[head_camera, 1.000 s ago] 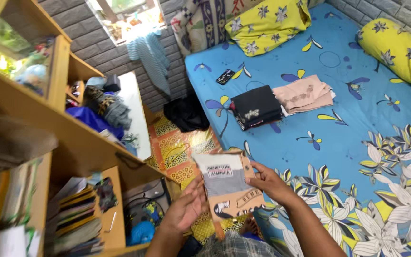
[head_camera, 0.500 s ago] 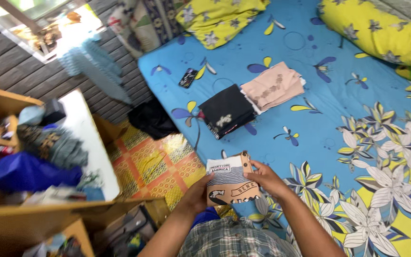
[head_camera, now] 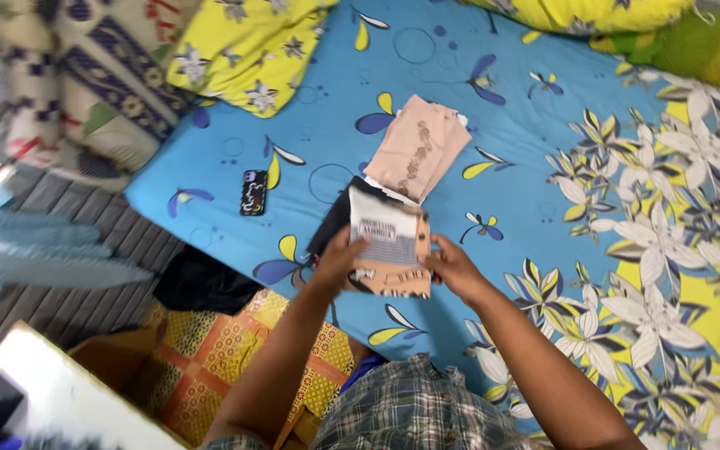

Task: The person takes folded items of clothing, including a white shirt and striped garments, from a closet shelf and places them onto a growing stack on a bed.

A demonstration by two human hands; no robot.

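Left hand (head_camera: 339, 254) and right hand (head_camera: 452, 265) grip the folded shirt (head_camera: 389, 243); lower it flat, edges aligned, onto the black stack (head_camera: 332, 223) near the bed (head_camera: 543, 208) edge.

A home bedroom: a bed (head_camera: 543, 125) in a flowered sheet (blue), pillows (head_camera: 243, 50), folded clothes (head_camera: 418, 150).

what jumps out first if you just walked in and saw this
The bright blue flowered bedsheet fills most of the view. At its near edge the left hand and right hand hold a folded tan and grey garment over a black folded pile, with a pink folded garment just beyond. A dark phone lies to the left, and yellow flowered pillows sit at the top.
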